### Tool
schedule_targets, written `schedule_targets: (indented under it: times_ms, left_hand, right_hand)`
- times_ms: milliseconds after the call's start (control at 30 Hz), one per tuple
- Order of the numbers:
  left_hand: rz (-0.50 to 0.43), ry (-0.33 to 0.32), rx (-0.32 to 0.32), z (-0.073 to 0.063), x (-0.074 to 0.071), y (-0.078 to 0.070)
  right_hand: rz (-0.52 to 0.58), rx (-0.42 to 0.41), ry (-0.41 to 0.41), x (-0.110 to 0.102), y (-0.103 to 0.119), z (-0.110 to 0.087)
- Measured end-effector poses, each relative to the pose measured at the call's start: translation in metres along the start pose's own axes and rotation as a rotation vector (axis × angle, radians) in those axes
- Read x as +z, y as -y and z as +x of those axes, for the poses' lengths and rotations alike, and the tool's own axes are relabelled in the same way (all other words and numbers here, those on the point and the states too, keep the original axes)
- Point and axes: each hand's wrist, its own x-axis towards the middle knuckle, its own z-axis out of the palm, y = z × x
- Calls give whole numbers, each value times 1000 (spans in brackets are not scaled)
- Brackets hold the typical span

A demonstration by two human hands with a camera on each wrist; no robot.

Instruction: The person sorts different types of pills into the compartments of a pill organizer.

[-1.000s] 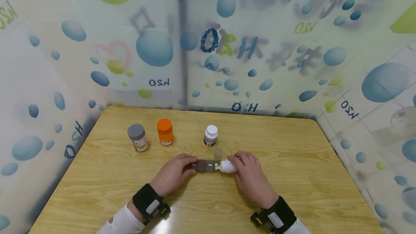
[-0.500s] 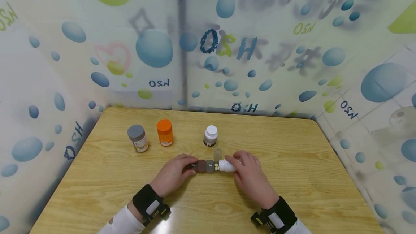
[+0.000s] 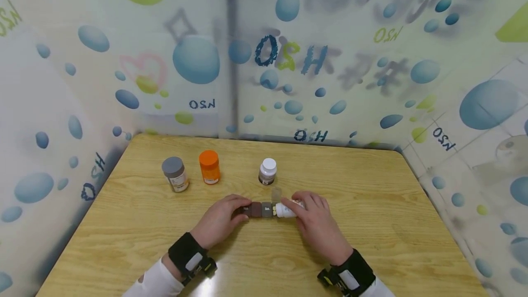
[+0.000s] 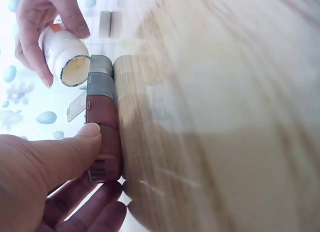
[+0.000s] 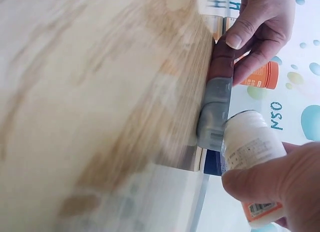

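Observation:
A narrow pill organizer [image 3: 256,209] with brown and grey compartments lies on the table. My left hand [image 3: 220,220] grips its brown end between thumb and fingers. At the other end one clear lid [image 3: 276,193] stands raised, and pale yellow tablets [image 3: 274,210] show in that compartment. My right hand [image 3: 319,223] holds a white pill bottle [image 3: 285,210] on its side, its uncapped mouth at the open compartment. In the left wrist view the mouth of the bottle [image 4: 76,71] faces the organizer, pale yellow inside. The right wrist view shows the bottle's label [image 5: 252,152].
Behind the hands on the wooden table [image 3: 363,187] stand a grey-lidded jar [image 3: 175,175], an orange jar [image 3: 210,167] and a small white-capped bottle [image 3: 267,172]. A patterned curtain [image 3: 354,58] rises along the table's far edge.
The bottle in my right hand has shifted slightly left, its mouth covering more of the open compartment. My left hand and the organizer stay put.

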Motion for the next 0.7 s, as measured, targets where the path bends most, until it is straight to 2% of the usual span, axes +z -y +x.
schedule_targets:
  times_ms: [700]
  left_hand:
    - [-4,-5,10,1,2,2]
  right_hand:
    - [-4,-30,38,-2,1,1]
